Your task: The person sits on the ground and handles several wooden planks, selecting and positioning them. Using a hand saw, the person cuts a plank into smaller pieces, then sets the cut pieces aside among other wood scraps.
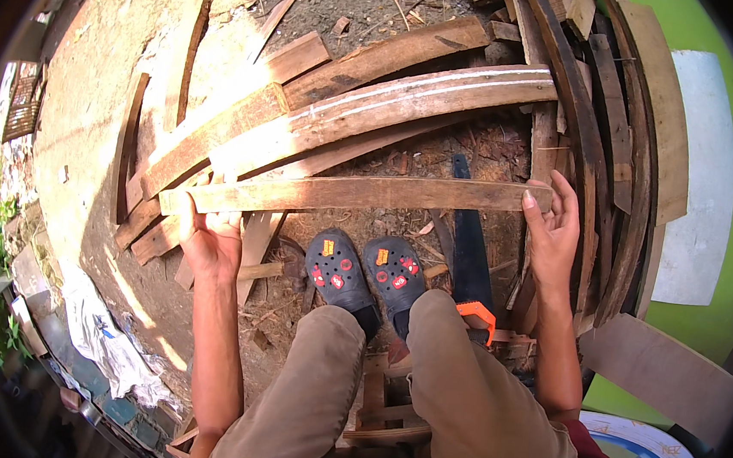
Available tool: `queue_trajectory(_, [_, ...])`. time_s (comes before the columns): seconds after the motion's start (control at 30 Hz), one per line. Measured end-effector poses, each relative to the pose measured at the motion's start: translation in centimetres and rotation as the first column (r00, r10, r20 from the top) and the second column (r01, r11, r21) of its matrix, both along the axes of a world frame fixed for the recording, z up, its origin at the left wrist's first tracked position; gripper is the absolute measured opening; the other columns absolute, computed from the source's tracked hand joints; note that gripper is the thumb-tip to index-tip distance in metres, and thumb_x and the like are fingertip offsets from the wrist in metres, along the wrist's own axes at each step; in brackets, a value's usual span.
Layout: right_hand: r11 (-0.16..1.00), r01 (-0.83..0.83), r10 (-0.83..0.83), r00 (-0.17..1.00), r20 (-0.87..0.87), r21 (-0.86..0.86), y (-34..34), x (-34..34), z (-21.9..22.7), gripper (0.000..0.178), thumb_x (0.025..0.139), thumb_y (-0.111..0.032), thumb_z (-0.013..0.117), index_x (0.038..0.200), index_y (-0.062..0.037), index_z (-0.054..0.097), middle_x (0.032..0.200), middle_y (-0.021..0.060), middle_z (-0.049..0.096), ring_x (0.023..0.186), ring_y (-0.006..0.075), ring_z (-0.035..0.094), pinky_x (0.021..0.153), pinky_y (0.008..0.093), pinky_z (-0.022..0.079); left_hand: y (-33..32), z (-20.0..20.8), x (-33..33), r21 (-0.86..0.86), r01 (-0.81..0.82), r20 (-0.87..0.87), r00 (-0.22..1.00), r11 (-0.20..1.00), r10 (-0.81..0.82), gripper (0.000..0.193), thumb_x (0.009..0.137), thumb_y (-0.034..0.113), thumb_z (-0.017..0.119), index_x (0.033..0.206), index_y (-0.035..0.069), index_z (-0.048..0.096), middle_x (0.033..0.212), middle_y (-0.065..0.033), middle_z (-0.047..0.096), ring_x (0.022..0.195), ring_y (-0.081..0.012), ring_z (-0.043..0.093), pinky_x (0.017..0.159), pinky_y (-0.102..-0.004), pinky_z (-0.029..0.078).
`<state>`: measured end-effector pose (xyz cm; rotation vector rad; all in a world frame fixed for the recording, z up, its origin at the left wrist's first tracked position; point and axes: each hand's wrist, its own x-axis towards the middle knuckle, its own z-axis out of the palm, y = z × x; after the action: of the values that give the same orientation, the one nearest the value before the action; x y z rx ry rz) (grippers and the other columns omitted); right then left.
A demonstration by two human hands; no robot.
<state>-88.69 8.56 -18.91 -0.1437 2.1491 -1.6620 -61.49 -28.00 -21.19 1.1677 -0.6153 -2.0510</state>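
A long wooden plank (361,192) spans the space in front of my knees, held at both ends. My left hand (213,247) grips its left end from below, the thumb up against the near face. Around the right end, my right hand (553,231) has its thumb on the near face and its fingers behind. Just beyond lies a wider board (429,96) with two white lines along it, resting on other planks. A handsaw (470,263) with a dark blade and orange handle lies beside my right foot, partly behind the held plank.
Several loose planks (219,136) are piled at the upper left. More boards (599,118) lean along the right side, by a green wall (703,329) with a pale blue panel (699,178). A white cloth (108,338) lies at the lower left. A wooden-handled tool (262,270) lies near my left foot.
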Motion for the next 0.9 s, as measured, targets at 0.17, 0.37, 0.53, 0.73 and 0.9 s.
queue_trajectory(0.17, [0.985, -0.063, 0.033, 0.981, -0.189, -0.158, 0.4, -0.2, 0.4, 0.065, 0.094, 0.001, 0.069, 0.15, 0.003, 0.036, 0.134, 0.0179, 0.055, 0.111, 0.0148, 0.06, 0.09, 0.0269, 0.052, 1.2, 4.3, -3.5, 0.214, -0.146, 0.128, 0.984, 0.966, 0.121, 0.07, 0.105, 0.057, 0.043, 0.154, 0.008, 0.037, 0.163, -0.0178, 0.032, 0.15, -0.0366, 0.03, 0.117, -0.0642, 0.028])
queue_trajectory(0.37, [0.957, 0.134, -0.083, 0.977, 0.198, -0.259, 0.5, 1.5, -3.0, 0.049, 0.101, -0.015, 0.065, 0.144, 0.0004, 0.046, 0.136, 0.0138, 0.056, 0.118, 0.0167, 0.058, 0.105, 0.0338, 0.044, -0.6, 2.5, -2.0, 0.135, -0.261, 0.076, 0.965, 0.956, 0.252, 0.052, 0.105, 0.042, 0.041, 0.144, 0.008, 0.048, 0.144, -0.0164, 0.05, 0.122, -0.0325, 0.05, 0.109, -0.0621, 0.037])
queue_trajectory(0.53, [0.916, 0.384, -0.273, 0.809, 0.52, -0.116, -0.2, 2.4, -3.6, 0.037, 0.105, -0.023, 0.061, 0.135, -0.0023, 0.057, 0.128, 0.0043, 0.062, 0.115, 0.0136, 0.058, 0.103, 0.0329, 0.046, -0.8, 0.7, -0.5, 0.103, -0.333, -0.101, 0.934, 0.937, 0.343, 0.042, 0.101, 0.036, 0.048, 0.127, 0.006, 0.061, 0.125, -0.0127, 0.062, 0.114, -0.0301, 0.056, 0.108, -0.0492, 0.042])
queue_trajectory(0.73, [0.92, 0.349, -0.22, 0.838, 0.5, -0.18, 0.5, 1.5, -3.8, 0.045, 0.1, -0.013, 0.066, 0.14, -0.0001, 0.049, 0.134, 0.0112, 0.063, 0.118, 0.0157, 0.06, 0.098, 0.0311, 0.048, -0.7, -0.2, 0.2, 0.111, -0.254, -0.142, 0.953, 0.961, 0.268, 0.046, 0.101, 0.044, 0.048, 0.124, 0.006, 0.058, 0.114, -0.0086, 0.058, 0.106, -0.0245, 0.052, 0.102, -0.0481, 0.042])
queue_trajectory(0.9, [0.897, 0.352, -0.212, 0.873, 0.439, -0.267, 0.0, 1.0, -3.5, 0.043, 0.104, -0.007, 0.056, 0.142, 0.0065, 0.043, 0.142, 0.0206, 0.055, 0.135, 0.0305, 0.053, 0.112, 0.0391, 0.045, -0.4, -0.6, 1.0, 0.065, -0.125, -0.322, 0.936, 0.99, 0.139, 0.065, 0.105, 0.06, 0.03, 0.131, 0.004, 0.051, 0.118, -0.0163, 0.053, 0.116, -0.0309, 0.049, 0.114, -0.0562, 0.031])
